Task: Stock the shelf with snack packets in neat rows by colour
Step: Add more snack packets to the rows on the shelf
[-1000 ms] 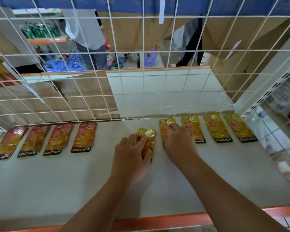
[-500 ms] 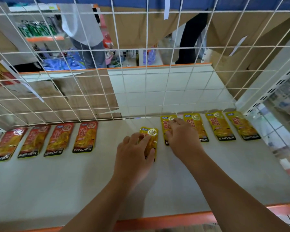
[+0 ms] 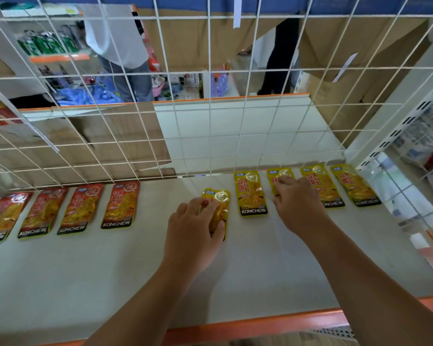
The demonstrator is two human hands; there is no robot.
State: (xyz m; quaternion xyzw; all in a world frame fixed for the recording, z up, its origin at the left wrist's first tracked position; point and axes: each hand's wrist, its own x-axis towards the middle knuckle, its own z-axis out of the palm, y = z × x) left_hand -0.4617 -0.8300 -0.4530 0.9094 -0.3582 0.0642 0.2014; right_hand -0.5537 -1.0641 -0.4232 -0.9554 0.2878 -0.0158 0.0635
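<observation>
A white shelf (image 3: 98,283) carries one row of flat snack packets along its back. Several red packets (image 3: 121,204) lie at the left, side by side. Several yellow packets lie at the right. My left hand (image 3: 194,233) rests on the leftmost yellow packet (image 3: 219,199), which sits lower than its row and a little tilted. The yellow packet (image 3: 250,193) beside it lies uncovered. Fingers of my right hand (image 3: 296,203) press flat on the third yellow packet (image 3: 275,177). Two more yellow packets (image 3: 354,184) lie further right.
A white wire grid (image 3: 210,121) closes the shelf's back just behind the packets. An orange strip (image 3: 248,327) runs along the front edge. A white perforated upright (image 3: 398,136) bounds the right side. Beyond the grid are cardboard sheets and two standing people.
My right hand has shifted rightwards from the second yellow packet onto the third, uncovering the second. My left hand stays on the leftmost yellow packet.
</observation>
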